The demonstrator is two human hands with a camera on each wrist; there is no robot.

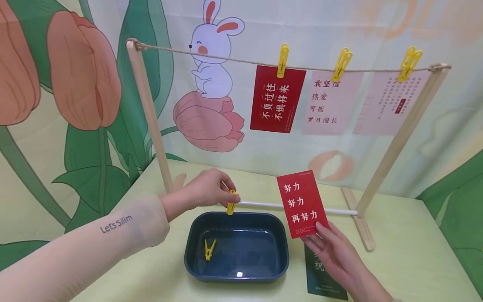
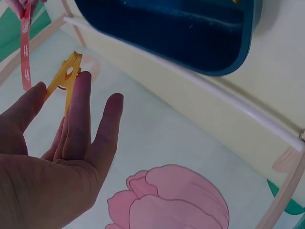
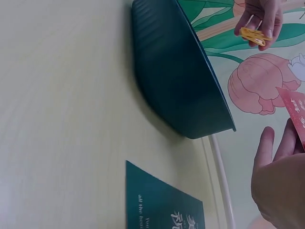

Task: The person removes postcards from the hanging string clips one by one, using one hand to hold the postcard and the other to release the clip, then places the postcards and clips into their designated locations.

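Between thumb and fingers, my left hand (image 1: pixel 211 187) pinches a yellow clothespin (image 1: pixel 231 203) above the back rim of a dark blue basin (image 1: pixel 237 279). The left wrist view shows that clothespin (image 2: pixel 70 76) by its two legs, held at the fingertips. My right hand (image 1: pixel 336 247) holds a red card (image 1: pixel 302 203) with white Chinese characters by its lower corner, thumb on the front and fingers behind. A second yellow clothespin (image 1: pixel 209 250) lies in the basin. Partly under the right hand in the head view, a dark green card (image 1: pixel 324 289) lies on the table.
A twine line (image 1: pixel 234 60) runs between two wooden posts (image 1: pixel 403 142). Yellow clothespins hang a red card (image 1: pixel 278 100), a pink card (image 1: pixel 332 105) and another pink card (image 1: pixel 381 105) on its right half. A white rod (image 1: pixel 264 204) joins the posts low behind the basin.
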